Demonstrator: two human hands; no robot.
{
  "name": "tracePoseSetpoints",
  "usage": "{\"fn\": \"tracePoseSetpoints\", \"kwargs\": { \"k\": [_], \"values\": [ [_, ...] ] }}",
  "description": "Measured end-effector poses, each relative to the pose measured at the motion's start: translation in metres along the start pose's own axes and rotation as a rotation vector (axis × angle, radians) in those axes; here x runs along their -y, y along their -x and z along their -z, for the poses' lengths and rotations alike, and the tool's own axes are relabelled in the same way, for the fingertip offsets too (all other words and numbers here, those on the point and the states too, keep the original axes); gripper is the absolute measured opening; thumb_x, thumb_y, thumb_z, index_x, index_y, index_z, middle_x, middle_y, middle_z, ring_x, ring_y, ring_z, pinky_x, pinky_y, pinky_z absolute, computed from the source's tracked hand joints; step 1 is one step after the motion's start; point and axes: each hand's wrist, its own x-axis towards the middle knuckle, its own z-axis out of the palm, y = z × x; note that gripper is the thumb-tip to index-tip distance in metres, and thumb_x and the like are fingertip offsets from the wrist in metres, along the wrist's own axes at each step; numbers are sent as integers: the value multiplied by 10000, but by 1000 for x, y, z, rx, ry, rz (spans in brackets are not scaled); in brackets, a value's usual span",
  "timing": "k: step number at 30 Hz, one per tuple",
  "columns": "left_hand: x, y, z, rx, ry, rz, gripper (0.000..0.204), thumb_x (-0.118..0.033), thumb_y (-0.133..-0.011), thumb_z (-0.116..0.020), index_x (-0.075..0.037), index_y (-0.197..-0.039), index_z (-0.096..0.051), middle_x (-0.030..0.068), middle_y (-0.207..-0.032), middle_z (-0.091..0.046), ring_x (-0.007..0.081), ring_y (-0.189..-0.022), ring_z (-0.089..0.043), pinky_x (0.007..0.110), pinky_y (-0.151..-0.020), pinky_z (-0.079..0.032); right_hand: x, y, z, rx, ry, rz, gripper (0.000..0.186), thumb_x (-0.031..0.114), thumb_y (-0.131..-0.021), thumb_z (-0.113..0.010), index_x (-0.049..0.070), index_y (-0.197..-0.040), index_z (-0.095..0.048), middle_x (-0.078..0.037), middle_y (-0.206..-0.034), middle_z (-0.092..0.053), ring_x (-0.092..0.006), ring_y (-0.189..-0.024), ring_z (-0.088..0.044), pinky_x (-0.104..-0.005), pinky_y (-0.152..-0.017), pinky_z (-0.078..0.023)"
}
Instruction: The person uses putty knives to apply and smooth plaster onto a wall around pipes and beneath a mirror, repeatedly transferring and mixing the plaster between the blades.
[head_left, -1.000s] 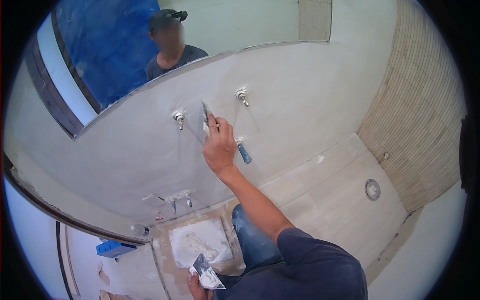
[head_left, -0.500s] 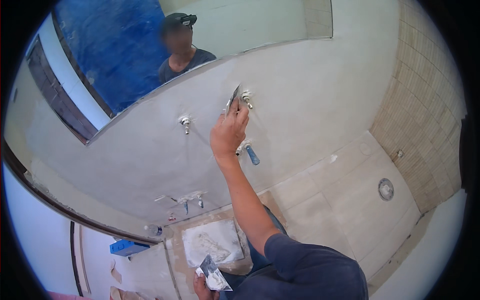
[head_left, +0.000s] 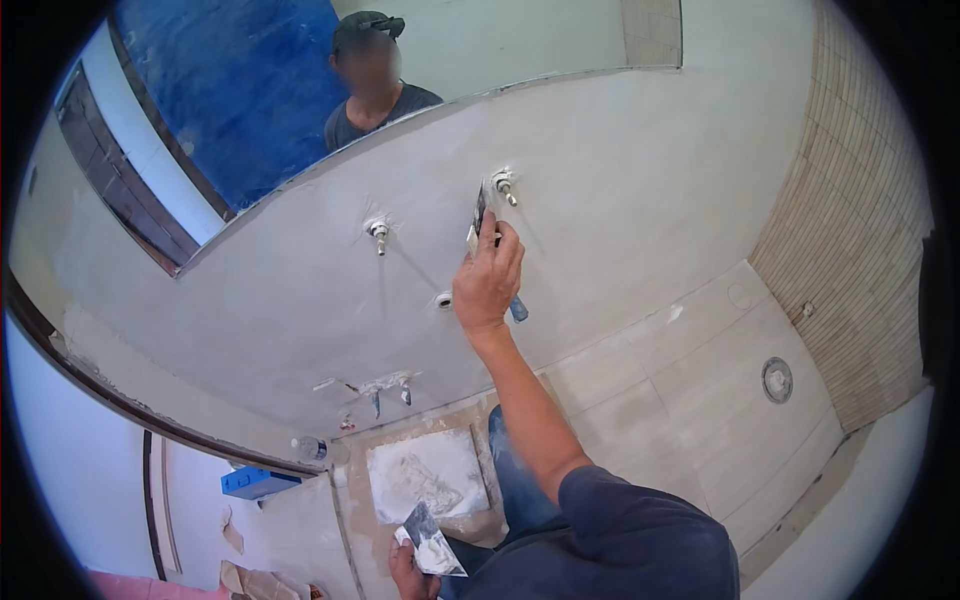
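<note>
My right hand (head_left: 488, 280) is raised to the grey plastered wall (head_left: 620, 200), fingers closed on a thin putty knife (head_left: 478, 215). Its blade rests at the wall just left of a metal pipe fitting (head_left: 505, 187) with whitish filler around it. Another such fitting (head_left: 378, 233) sticks out further left, and a round pipe opening (head_left: 444, 300) lies below. Part of a blue pipe piece (head_left: 519, 309) shows beside my right wrist. Low down, my left hand (head_left: 408, 573) grips a wide metal scraper (head_left: 422, 524) carrying a lump of white putty (head_left: 437, 555).
A white board (head_left: 425, 448) smeared with putty lies on the floor by my knee. Near the lower wall fittings (head_left: 376, 402) are a clear bottle (head_left: 312, 447) and a blue box (head_left: 258, 483). A mirror (head_left: 540, 40) hangs above; a round drain (head_left: 777, 380) sits at right.
My right hand with the putty knife has shifted slightly down, uncovering the pipe opening and hiding more of the blue pipe piece. The view has moved a little. My left hand holds its scraper much as before.
</note>
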Motion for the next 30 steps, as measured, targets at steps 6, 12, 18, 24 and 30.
{"fn": "tracePoseSetpoints", "kwargs": {
  "k": [6, 12, 18, 24, 30],
  "values": [
    [2, 3, 5, -10, -15, -3, 436, -216, -1036, -511, 25, -1398, -529, 139, -1145, -714, 250, -952, -740, 384, -815, -624, -10, 2, -21, 30, 0, 2, 738, -19, -834, -692, 73, -1544, -514, -170, -1362, -529, -368, -1206, -538, -499, -1003, -465],
    [3, -2, 5, -3, -32, 20, 435, -209, -1041, -510, 17, -1413, -527, 130, -1149, -715, 236, -938, -742, 363, -789, -627, 5, 32, -20, 193, 75, 361, 674, 22, -850, -611, 123, -1515, -567, -133, -1348, -568, -323, -1186, -550, -476, -959, -457],
    [-2, -1, -7, 34, -16, 37, 451, -198, -1040, -511, 16, -1437, -512, 140, -1199, -712, 247, -982, -742, 370, -828, -624, -1, 1, 7, 176, -16, 205, 658, -10, -871, -625, 40, -1521, -535, -156, -1355, -548, -367, -1206, -535, -464, -1008, -454],
    [0, -1, -11, 50, 39, 13, 451, -190, -1034, -519, 16, -1434, -511, 145, -1211, -709, 253, -1002, -739, 385, -861, -622, 30, -34, -13, -45, -200, -132, 707, -5, -888, -663, -10, -1561, -446, -203, -1395, -501, -411, -1265, -506, -499, -1032, -471],
    [4, -3, 14, 35, 7, 23, 437, -195, -1032, -530, 11, -1416, -521, 136, -1177, -717, 253, -979, -746, 382, -841, -630, 62, -26, -28, -34, -61, -80, 690, 11, -884, -660, 16, -1548, -471, -183, -1393, -510, -409, -1269, -511, -510, -1014, -485]
  ]
}}
